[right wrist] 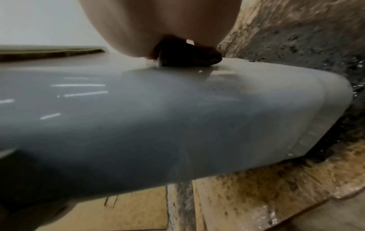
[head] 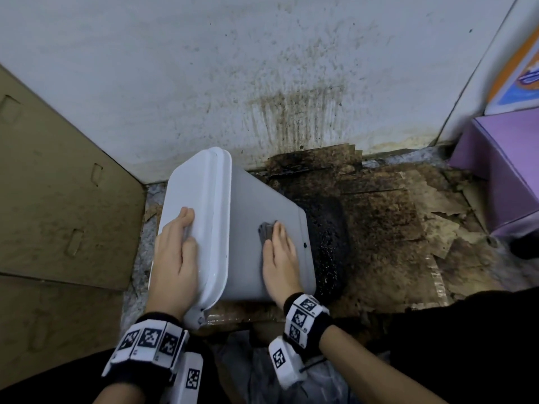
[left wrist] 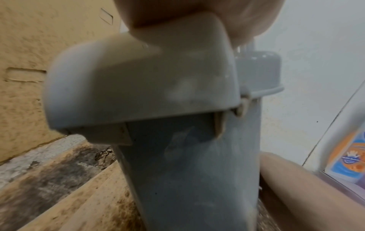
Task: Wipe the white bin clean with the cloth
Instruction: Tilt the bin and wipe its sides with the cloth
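The white bin (head: 248, 205) lies tipped on its side on the floor, with its lid (head: 201, 185) facing left. My left hand (head: 175, 246) rests flat on the lid, fingers straight. My right hand (head: 280, 255) presses a small dark grey cloth (head: 267, 230) against the upturned side of the bin, and most of the cloth is hidden under the fingers. In the left wrist view the lid (left wrist: 138, 86) and bin body (left wrist: 187, 171) fill the frame beneath my left hand (left wrist: 177, 12). The right wrist view shows my right hand (right wrist: 158, 23) over the dark cloth (right wrist: 187, 54) on the wet bin (right wrist: 158, 117).
A brown cardboard box (head: 58, 199) stands close on the left. The white wall (head: 291, 97) behind is streaked with brown stains. Soiled cardboard (head: 393, 214) with a wet black patch (head: 329, 243) covers the floor to the right. A purple box (head: 501, 170) sits at far right.
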Motion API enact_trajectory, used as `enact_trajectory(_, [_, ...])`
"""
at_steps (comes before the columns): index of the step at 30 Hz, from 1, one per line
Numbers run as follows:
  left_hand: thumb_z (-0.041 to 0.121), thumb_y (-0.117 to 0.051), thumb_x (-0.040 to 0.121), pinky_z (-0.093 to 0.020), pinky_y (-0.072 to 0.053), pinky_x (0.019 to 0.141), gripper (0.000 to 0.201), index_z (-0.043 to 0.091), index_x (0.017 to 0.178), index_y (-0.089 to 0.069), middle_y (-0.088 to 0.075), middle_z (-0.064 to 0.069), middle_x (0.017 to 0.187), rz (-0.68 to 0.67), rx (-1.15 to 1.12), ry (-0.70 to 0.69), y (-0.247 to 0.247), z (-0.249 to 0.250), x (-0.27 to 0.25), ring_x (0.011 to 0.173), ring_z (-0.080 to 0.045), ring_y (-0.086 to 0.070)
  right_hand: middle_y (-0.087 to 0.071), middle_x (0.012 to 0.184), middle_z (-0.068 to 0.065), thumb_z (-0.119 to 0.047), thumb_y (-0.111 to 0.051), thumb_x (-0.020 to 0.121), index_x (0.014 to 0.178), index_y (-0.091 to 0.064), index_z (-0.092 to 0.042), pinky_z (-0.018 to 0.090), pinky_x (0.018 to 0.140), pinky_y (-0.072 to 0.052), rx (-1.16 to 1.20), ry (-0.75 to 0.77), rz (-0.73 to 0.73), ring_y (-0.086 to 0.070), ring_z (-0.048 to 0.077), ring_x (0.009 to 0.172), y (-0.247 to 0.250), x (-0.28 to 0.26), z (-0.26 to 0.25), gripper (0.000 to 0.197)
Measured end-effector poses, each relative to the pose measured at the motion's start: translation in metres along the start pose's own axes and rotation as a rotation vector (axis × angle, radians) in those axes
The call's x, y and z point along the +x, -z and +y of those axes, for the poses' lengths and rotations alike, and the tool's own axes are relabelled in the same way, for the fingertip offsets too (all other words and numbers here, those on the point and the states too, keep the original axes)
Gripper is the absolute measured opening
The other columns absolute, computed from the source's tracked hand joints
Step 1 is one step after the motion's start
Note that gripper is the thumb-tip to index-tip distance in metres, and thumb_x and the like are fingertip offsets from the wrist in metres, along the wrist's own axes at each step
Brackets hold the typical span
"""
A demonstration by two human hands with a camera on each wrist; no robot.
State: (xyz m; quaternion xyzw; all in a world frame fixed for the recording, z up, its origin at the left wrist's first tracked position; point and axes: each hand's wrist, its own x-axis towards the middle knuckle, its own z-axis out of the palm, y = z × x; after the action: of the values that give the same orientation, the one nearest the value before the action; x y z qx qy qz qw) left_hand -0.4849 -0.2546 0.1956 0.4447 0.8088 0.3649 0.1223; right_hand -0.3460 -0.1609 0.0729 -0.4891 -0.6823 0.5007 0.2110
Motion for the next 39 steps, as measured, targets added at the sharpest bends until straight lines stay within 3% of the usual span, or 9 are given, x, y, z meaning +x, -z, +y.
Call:
enact_trajectory(4, [0.024,-0.033,0.097,-0.025,-0.023,0.115,0.049,0.021,0.143,-0.048,-0.043,0.008,0.153,-0.006,-0.011,-0.003,-0.001,0.002,-0.001,0.141,-0.005,-0.033,-0.011,0.166,-0.009,-0.036,-0.023,0.108,0.160,-0.009,-0.024,0.019,0.120,-0.003,-0.032,0.143,0.026,-0.010,0.005,0.150,0.004,-0.010,0.022,0.055])
enact_trajectory(6, [0.024,-0.033,0.097,-0.025,-0.023,0.115,0.049,0.021,0.143,-0.049,-0.044,0.008,0.153,-0.006,-0.012,-0.014,-0.003,0.002,-0.001,0.140,-0.003,-0.033,-0.016,0.165,-0.008,-0.036,-0.024,0.107,0.159,-0.012,-0.022,0.019,0.121,-0.006,-0.046,0.141,0.043,-0.014,0.005,0.151,0.005,-0.012,0.044,0.056])
enact_trajectory(11, [0.024,-0.035,0.097,-0.029,-0.025,0.117,0.049,0.021,0.144,-0.049,-0.045,0.008,0.153,0.002,-0.014,-0.032,-0.006,0.004,0.000,0.140,-0.004,-0.034,-0.027,0.163,0.006,-0.025,-0.031,0.108,0.157,-0.021,-0.011,0.019,0.117,-0.011,-0.018,-0.133,0.127,-0.026,0.022,0.149,0.007,-0.009,0.088,0.052])
enact_trajectory(16, [0.025,-0.035,0.096,-0.031,-0.025,0.119,0.046,0.028,0.141,-0.047,-0.045,0.008,0.153,0.009,-0.033,-0.024,-0.005,0.003,0.000,0.142,-0.006,-0.034,-0.026,0.162,0.016,-0.026,-0.032,0.107,0.158,-0.011,-0.006,0.031,0.120,-0.019,0.107,-0.321,0.125,-0.028,0.029,0.148,0.011,0.010,0.093,0.058])
enact_trajectory(21, [0.023,-0.035,0.097,-0.026,-0.024,0.117,0.048,0.024,0.143,-0.049,-0.045,0.009,0.152,0.006,-0.015,-0.022,-0.005,0.003,0.000,0.139,0.000,-0.033,-0.018,0.165,0.000,-0.029,-0.033,0.107,0.158,0.006,-0.010,0.026,0.119,-0.014,0.212,-0.357,0.060,-0.022,0.020,0.151,0.023,0.027,0.097,0.067])
enact_trajectory(25, [0.024,-0.034,0.097,-0.020,-0.023,0.115,0.050,0.021,0.144,-0.049,-0.045,0.009,0.152,0.003,-0.005,-0.016,-0.004,0.003,0.000,0.136,0.005,-0.032,-0.020,0.165,-0.003,-0.031,-0.034,0.107,0.158,0.004,-0.009,0.032,0.121,-0.015,0.210,-0.364,0.047,-0.023,0.020,0.151,0.025,0.020,0.095,0.067])
enact_trajectory(29, [0.026,-0.034,0.097,-0.024,-0.023,0.115,0.050,0.022,0.145,-0.048,-0.045,0.008,0.152,0.001,-0.005,-0.015,-0.004,0.003,0.001,0.136,0.006,-0.032,-0.027,0.162,0.008,-0.029,-0.037,0.106,0.158,-0.007,-0.007,0.027,0.116,-0.020,0.197,-0.385,0.119,-0.030,0.025,0.147,0.017,0.000,0.084,0.063])
enact_trajectory(33, [0.026,-0.034,0.098,-0.024,-0.023,0.115,0.049,0.022,0.145,-0.047,-0.044,0.008,0.152,0.003,-0.004,-0.030,-0.005,0.004,0.001,0.136,0.005,-0.032,-0.034,0.156,0.022,-0.028,-0.039,0.105,0.157,-0.017,-0.007,0.034,0.114,-0.026,0.207,-0.438,0.212,-0.036,0.035,0.140,0.004,-0.018,0.065,0.061])
enact_trajectory(39, [0.027,-0.034,0.098,-0.021,-0.021,0.115,0.050,0.024,0.146,-0.047,-0.043,0.010,0.154,0.013,-0.021,-0.025,-0.008,0.003,0.001,0.137,0.005,-0.031,-0.027,0.161,0.010,-0.031,-0.035,0.106,0.158,-0.015,-0.013,0.030,0.119,-0.016,0.251,-0.346,0.195,-0.026,0.024,0.147,-0.001,-0.037,0.004,0.058])
